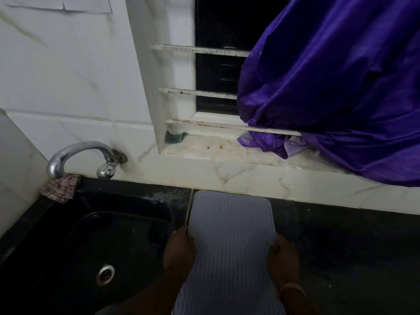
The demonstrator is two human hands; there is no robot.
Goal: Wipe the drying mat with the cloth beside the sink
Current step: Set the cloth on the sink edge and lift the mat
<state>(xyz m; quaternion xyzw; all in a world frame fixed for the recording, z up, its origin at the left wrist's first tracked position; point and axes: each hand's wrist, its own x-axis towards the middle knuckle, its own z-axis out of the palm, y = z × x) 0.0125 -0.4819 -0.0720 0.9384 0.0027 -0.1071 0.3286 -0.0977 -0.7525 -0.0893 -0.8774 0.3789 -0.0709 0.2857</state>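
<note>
A pale grey drying mat (230,233) with a wavy ribbed surface lies on the black counter just right of the sink, its far end close to the wall. My left hand (179,251) grips the mat's left edge and my right hand (283,255) grips its right edge, thumbs on top. The near end of the mat bends down over the counter's front edge. A checked pink and white cloth (61,187) lies bunched at the sink's far left corner, under the tap, well away from both hands.
A black sink (127,214) with a steel drain (105,274) fills the lower left. A chrome tap (79,155) curves out of the tiled wall. A purple curtain (336,87) hangs over the window sill (216,148), where a green scrubber (175,137) sits. Black counter (352,246) extends to the right.
</note>
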